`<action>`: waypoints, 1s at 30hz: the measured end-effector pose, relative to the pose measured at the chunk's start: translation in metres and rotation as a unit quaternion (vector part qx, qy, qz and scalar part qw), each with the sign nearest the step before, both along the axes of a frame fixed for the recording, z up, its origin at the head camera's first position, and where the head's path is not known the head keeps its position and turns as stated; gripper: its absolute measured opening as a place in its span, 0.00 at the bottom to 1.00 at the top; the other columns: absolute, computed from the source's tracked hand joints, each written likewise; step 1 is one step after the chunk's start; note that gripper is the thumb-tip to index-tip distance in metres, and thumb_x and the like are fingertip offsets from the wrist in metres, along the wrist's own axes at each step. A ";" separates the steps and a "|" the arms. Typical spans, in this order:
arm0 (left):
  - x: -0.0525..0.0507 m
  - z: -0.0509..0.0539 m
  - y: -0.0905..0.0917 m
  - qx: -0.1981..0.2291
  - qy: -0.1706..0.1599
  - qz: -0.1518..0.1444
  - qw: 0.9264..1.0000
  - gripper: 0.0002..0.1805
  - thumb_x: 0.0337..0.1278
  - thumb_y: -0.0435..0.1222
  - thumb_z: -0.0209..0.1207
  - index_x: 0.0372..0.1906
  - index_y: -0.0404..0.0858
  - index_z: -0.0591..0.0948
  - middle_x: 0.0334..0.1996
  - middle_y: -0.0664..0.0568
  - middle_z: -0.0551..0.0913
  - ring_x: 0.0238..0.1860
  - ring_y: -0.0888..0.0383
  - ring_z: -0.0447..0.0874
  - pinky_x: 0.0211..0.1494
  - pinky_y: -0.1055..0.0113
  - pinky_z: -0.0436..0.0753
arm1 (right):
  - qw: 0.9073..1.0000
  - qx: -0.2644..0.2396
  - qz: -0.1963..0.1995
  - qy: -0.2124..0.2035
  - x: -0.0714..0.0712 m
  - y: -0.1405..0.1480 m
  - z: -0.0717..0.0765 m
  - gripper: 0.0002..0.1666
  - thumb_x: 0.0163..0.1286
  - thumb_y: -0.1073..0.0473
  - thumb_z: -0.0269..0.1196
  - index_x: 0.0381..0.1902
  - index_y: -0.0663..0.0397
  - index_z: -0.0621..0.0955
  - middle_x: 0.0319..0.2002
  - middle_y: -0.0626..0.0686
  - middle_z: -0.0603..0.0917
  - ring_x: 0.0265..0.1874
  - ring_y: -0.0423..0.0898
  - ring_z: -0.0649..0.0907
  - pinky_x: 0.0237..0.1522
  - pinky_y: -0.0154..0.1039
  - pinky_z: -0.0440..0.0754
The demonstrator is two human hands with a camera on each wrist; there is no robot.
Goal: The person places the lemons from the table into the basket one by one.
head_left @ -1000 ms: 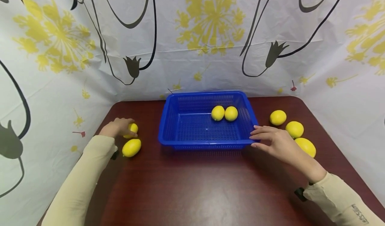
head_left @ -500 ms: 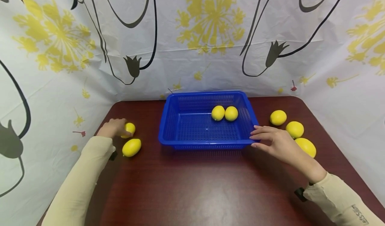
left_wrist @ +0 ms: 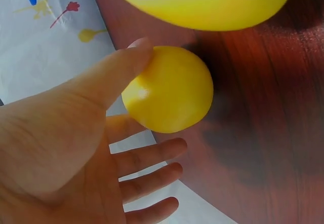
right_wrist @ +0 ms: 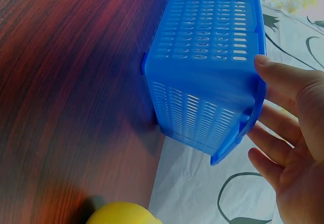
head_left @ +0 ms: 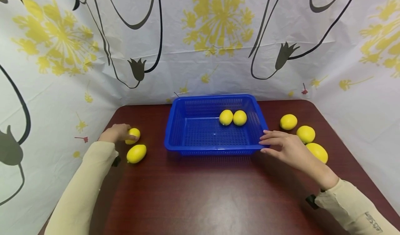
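My left hand point(head_left: 116, 132) is at the left side of the table, its thumb and index finger pinching a yellow lemon point(left_wrist: 177, 89). The other fingers are spread below the fruit in the left wrist view. Closer to me lies a second lemon point(head_left: 136, 154), beside the held one. A blue plastic basket point(head_left: 215, 147) stands at the middle back, with two lemons point(head_left: 232, 118) inside towards its right. The right hand point(head_left: 289, 150) touches the basket's front right corner with relaxed, spread fingertips. In the right wrist view, its thumb rests against the rim point(right_wrist: 260, 41).
Several lemons point(head_left: 306, 134) lie to the right of the basket, one partly hidden behind the right hand. The dark red table point(head_left: 200, 196) meets a patterned white sheet point(head_left: 200, 71) at the back and sides.
The left hand has moved slightly left and settled around the far left lemon, which has shifted a little left with it. The right hand and basket have stayed put.
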State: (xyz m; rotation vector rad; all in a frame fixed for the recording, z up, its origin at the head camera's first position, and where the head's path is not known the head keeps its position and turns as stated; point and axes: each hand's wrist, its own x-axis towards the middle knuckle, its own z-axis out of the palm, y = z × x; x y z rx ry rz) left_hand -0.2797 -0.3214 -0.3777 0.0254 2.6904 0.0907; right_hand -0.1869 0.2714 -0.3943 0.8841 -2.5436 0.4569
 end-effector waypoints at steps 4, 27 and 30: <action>-0.001 -0.001 0.000 0.000 0.014 0.004 1.000 0.43 0.57 0.58 0.62 0.64 0.27 0.71 0.58 0.29 0.76 0.53 0.35 0.72 0.51 0.43 0.77 | 1.000 0.000 0.000 -0.001 0.000 0.000 -0.001 0.17 0.49 0.55 0.78 0.39 0.48 0.90 0.46 0.52 0.90 0.53 0.55 0.86 0.40 0.45 0.88; -0.006 -0.023 0.013 -0.040 0.047 -0.007 0.998 0.43 0.50 0.64 0.63 0.51 0.27 0.76 0.49 0.30 0.78 0.47 0.38 0.72 0.43 0.49 0.78 | 1.000 -0.004 0.002 -0.005 -0.001 0.000 -0.001 0.17 0.49 0.55 0.78 0.40 0.47 0.90 0.47 0.52 0.89 0.54 0.54 0.86 0.41 0.46 0.88; -0.005 -0.019 0.015 -0.041 0.048 -0.009 0.998 0.45 0.49 0.64 0.64 0.53 0.26 0.76 0.52 0.29 0.76 0.50 0.36 0.71 0.46 0.45 0.78 | 1.000 -0.005 0.000 -0.007 -0.001 0.000 -0.001 0.17 0.50 0.55 0.78 0.40 0.48 0.90 0.47 0.52 0.89 0.54 0.55 0.86 0.42 0.47 0.88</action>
